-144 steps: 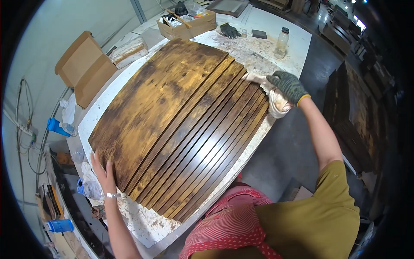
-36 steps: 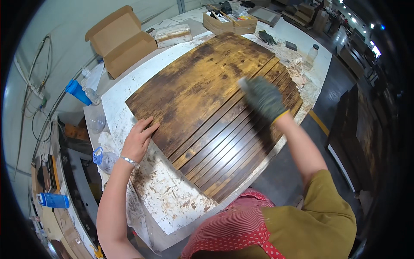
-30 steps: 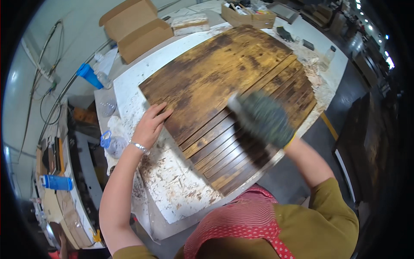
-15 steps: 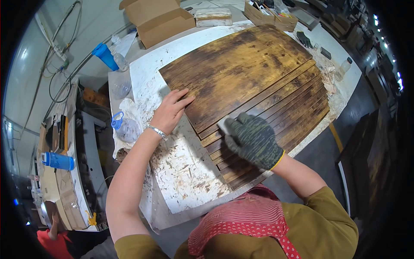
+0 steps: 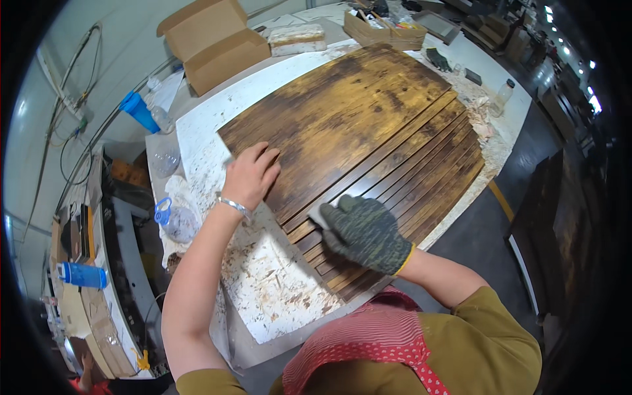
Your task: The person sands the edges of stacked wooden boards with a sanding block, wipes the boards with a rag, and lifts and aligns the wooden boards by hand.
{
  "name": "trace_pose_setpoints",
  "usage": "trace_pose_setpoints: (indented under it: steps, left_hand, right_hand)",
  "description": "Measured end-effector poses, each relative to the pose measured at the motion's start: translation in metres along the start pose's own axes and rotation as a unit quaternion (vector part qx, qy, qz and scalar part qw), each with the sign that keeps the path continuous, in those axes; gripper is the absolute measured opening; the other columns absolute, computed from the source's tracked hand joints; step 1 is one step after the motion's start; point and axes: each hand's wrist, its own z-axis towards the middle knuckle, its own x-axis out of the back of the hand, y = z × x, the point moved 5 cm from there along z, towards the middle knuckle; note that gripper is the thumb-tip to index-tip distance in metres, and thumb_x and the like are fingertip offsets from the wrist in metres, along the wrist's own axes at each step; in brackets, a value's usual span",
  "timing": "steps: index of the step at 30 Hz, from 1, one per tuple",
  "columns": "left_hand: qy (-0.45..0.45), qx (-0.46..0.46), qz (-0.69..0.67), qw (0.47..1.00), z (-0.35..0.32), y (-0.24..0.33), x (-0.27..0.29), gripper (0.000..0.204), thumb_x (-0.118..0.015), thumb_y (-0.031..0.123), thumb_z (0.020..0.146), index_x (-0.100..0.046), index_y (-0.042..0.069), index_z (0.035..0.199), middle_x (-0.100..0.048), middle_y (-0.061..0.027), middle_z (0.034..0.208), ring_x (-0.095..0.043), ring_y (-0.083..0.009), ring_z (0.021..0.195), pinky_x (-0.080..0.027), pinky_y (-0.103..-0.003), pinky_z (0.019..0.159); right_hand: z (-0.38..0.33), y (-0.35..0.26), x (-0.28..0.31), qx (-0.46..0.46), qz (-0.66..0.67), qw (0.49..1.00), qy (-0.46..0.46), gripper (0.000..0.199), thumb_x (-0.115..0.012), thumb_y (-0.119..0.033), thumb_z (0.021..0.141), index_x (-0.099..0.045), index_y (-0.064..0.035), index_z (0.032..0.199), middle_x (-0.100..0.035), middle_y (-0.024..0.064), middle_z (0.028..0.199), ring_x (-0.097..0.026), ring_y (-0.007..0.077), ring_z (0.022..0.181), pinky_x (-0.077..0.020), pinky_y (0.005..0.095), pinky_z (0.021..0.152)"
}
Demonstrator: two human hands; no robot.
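Observation:
Brown wood-grained boards lie stacked in overlapping steps, a wide top board [image 5: 342, 125] and several narrow edges showing toward me. My bare left hand [image 5: 250, 179], with a bracelet at the wrist, rests over the top board's left edge, fingers apart and slightly bent. My right hand [image 5: 365, 234] wears a dark green knit glove with a yellow cuff. Its fingers close round a pale flat pad [image 5: 318, 216], which is against the exposed board edges near the stack's left end. The glove covers much of the pad, so its exact kind is hidden.
Under the boards is a white, stain-flecked table sheet [image 5: 276, 283]. An open cardboard box [image 5: 220, 62], a small tray of supplies [image 5: 368, 29], and a spare dark glove [image 5: 438, 59] sit at the back. Bottles, including a blue cup [image 5: 138, 112], stand left; dark panels [image 5: 550, 230] stand right.
The whole view has shifted, so the table appears farther left. My left hand has moved slightly farther over the board, its fingers more bent. My right hand keeps the pad near the same stack end.

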Motion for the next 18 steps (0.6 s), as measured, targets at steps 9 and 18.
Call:
trace_pose_setpoints:
  steps: [9, 18]
  left_hand:
    - [0.016, 0.004, 0.062, 0.998, -0.008, 0.003, -0.021, 0.044, -0.049, 0.031, 0.098, -0.048, 0.016, 0.139, -0.042, -0.0114, 0.147, -0.036, -0.0307, 0.137, -0.026, -0.049, 0.111]
    - [-0.019, 0.013, 0.059, 0.998, -0.007, 0.003, -0.019, 0.046, -0.047, 0.03, 0.099, -0.046, 0.014, 0.142, -0.038, -0.0112, 0.15, -0.033, -0.0316, 0.14, -0.024, -0.048, 0.113]
  right_hand:
    - [-0.001, 0.017, 0.012, -0.007, 0.037, 0.999, 0.016, 0.035, -0.059, -0.025, 0.087, -0.059, -0.0026, 0.114, -0.062, 0.0129, 0.091, -0.064, 0.0283, 0.079, -0.055, 0.0394, 0.071]
    - [-0.019, 0.065, 0.017, 0.008, -0.047, 0.998, 0.041, 0.033, -0.057, -0.024, 0.086, -0.063, 0.0022, 0.104, -0.065, 0.0182, 0.082, -0.065, 0.0314, 0.076, -0.053, 0.0444, 0.067]
